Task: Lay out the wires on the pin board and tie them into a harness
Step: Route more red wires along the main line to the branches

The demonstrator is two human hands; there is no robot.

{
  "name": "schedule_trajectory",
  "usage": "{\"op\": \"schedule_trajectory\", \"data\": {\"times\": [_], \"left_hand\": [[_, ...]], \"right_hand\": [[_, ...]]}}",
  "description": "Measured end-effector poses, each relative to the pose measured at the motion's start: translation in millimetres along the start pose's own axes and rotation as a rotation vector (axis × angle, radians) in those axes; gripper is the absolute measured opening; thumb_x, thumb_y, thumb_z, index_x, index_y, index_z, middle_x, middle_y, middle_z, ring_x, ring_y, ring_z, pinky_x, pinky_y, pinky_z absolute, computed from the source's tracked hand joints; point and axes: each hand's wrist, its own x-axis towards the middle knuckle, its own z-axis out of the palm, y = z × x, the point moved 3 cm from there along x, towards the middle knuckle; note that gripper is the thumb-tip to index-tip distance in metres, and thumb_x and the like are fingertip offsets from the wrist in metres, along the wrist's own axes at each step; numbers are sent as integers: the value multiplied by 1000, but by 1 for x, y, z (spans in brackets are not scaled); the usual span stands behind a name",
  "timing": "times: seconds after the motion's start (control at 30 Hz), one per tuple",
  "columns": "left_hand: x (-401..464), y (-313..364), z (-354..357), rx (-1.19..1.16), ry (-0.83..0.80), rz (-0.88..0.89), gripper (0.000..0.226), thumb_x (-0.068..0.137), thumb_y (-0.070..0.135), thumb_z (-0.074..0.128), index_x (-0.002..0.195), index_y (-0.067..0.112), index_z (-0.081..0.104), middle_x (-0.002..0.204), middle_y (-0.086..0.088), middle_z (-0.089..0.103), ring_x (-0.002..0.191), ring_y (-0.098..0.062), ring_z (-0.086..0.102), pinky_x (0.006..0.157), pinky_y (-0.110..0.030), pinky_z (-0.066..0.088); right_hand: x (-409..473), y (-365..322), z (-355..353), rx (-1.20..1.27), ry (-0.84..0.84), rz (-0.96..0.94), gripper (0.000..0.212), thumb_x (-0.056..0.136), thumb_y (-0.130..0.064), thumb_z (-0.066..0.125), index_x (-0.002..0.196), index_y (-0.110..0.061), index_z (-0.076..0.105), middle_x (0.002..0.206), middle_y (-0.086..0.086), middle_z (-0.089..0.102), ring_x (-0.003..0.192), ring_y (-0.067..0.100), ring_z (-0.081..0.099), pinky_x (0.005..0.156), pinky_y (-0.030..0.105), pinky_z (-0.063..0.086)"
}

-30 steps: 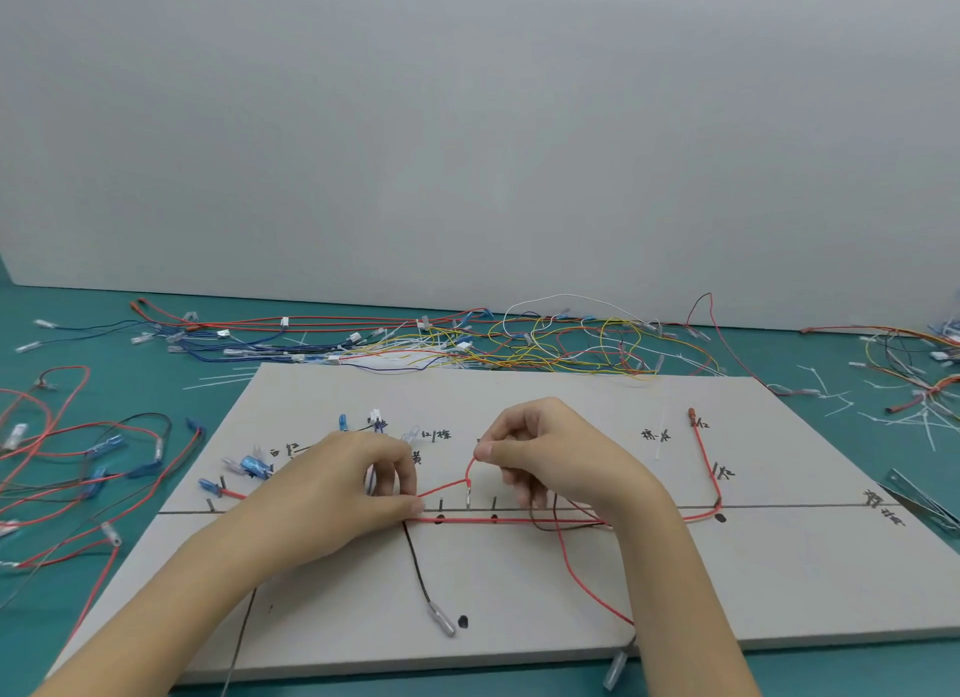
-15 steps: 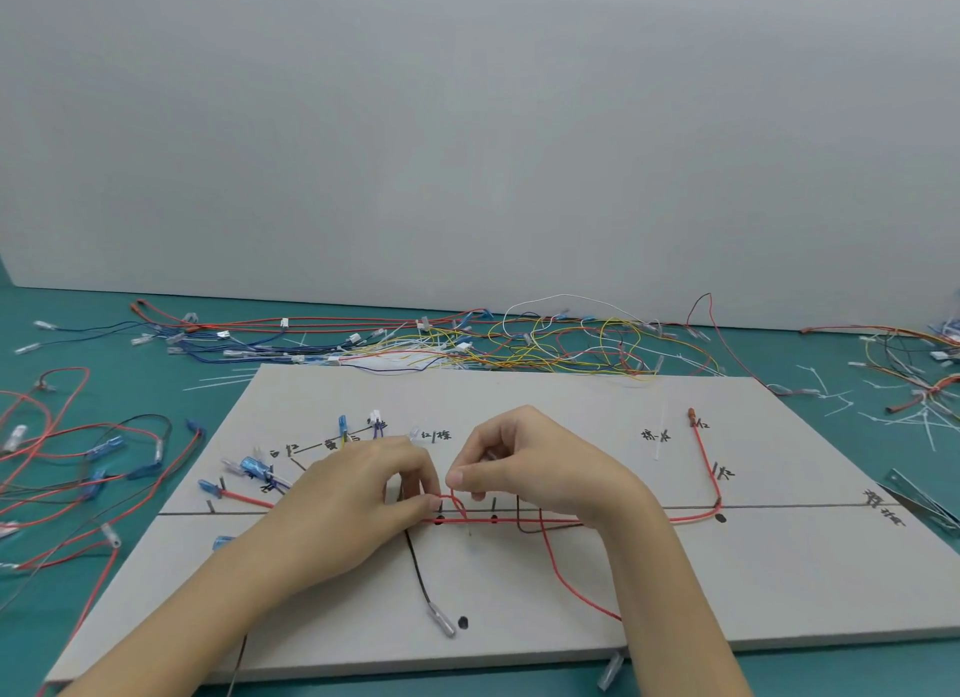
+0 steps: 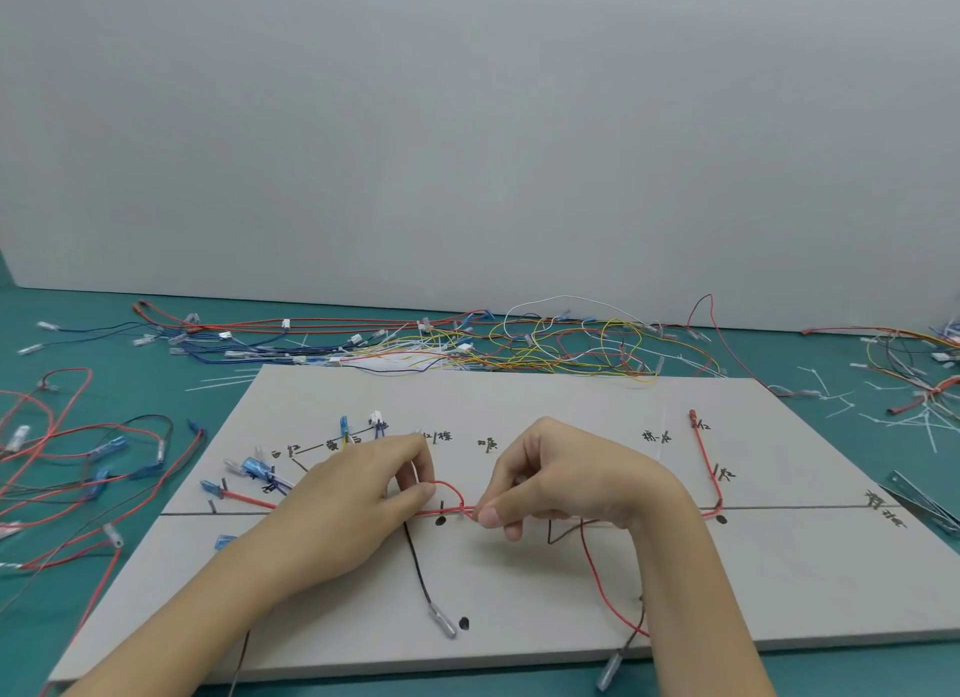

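Pinching a red wire point(image 3: 597, 566) on the board point(image 3: 519, 400), both hands meet at the drawn line across it. Left hand point(image 3: 353, 494) grips the wire's small loop between thumb and forefinger; right hand point(image 3: 566, 478) nips it just right of that, thumb to fingertip. Possibly it crosses a pin there, hard to see. Behind the board lies a wire pile point(image 3: 467, 343).
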Motion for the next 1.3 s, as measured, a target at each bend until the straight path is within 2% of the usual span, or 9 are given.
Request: {"op": "schedule_trajectory", "data": {"times": [0.2,0.43,0.63,0.77,0.87,0.97,1.07,1.2,1.3], "left_hand": [[-1,0,-3,-20,-25,-3,11,96,38,51,85,38,48,89,24,57,76,1,49,65,-24,39],[0,0,-4,-43,-37,23,11,98,35,49,87,38,46,90,22,55,74,-1,50,63,-23,37],[1,-1,-5,-128,-69,14,15,92,31,61,80,36,56,86,24,60,62,3,57,60,-19,39],[2,-3,-7,-222,-80,-33,14,94,28,59,83,36,56,84,18,62,52,-9,61,56,-23,46],[2,-5,-12,-304,-68,-66,20,96,22,55,82,36,54,85,10,65,55,-16,66,53,-21,49],[1,-5,-11,-369,-69,-95,24,97,19,54,79,35,52,87,4,69,57,-19,69,45,-20,45],[1,-5,-11,-402,-66,-105,24,97,18,55,79,34,53,87,3,70,57,-21,70,43,-24,46],[1,-9,-12,-431,-71,-120,20,95,21,59,79,34,58,85,2,70,57,-23,69,43,-26,46],[2,-11,-12,-401,-79,-106,15,91,24,64,80,33,61,87,7,68,52,-17,66,42,-24,43]], "right_hand": [[-3,8,-11,-44,84,88,4,81,-11,75,78,-12,75,53,-4,61,43,2,46,42,10,31],[-4,9,-14,-52,110,89,4,81,-15,75,80,-12,77,51,-1,45,43,7,33,42,16,24],[-2,5,-14,6,159,43,14,81,-4,70,75,-15,74,51,2,55,44,10,37,40,16,24],[-2,5,-14,10,197,61,2,80,-17,74,81,-17,72,51,1,52,50,16,32,42,20,21],[-3,5,-16,-14,226,37,20,82,-34,74,78,-15,72,45,-5,36,44,13,26,42,21,17],[-4,0,-10,-34,117,1,27,89,-37,67,79,-13,75,44,-5,27,41,12,18,41,21,16],[-3,-2,-5,-33,49,-18,21,91,-31,65,81,-16,76,42,-5,32,40,10,21,40,18,19],[-2,-3,-6,13,85,-33,17,90,-23,65,80,-12,75,50,0,57,41,8,26,42,19,20],[-2,-3,-6,35,86,-33,16,90,-19,65,79,-11,74,55,2,61,42,7,27,41,16,22]]}}
